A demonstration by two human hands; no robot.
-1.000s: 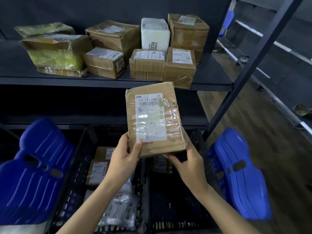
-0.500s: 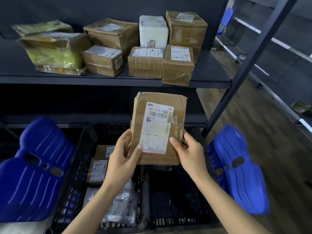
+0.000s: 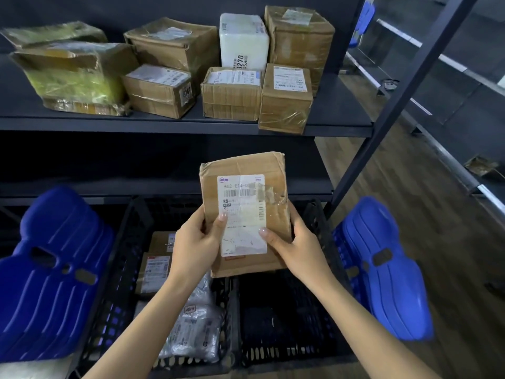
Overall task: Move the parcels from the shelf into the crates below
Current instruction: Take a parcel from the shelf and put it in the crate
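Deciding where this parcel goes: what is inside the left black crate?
Two cardboard parcels at the back, plastic mailer bags in front. The left hand, its forearm and the held parcel cover part of it; anything there is hidden.

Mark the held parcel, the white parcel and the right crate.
held parcel (image 3: 246, 165): head view, cardboard above label.
white parcel (image 3: 246, 45): head view, front face.
right crate (image 3: 289, 351): head view, near wall.

Dim light, tape glare, warped edges
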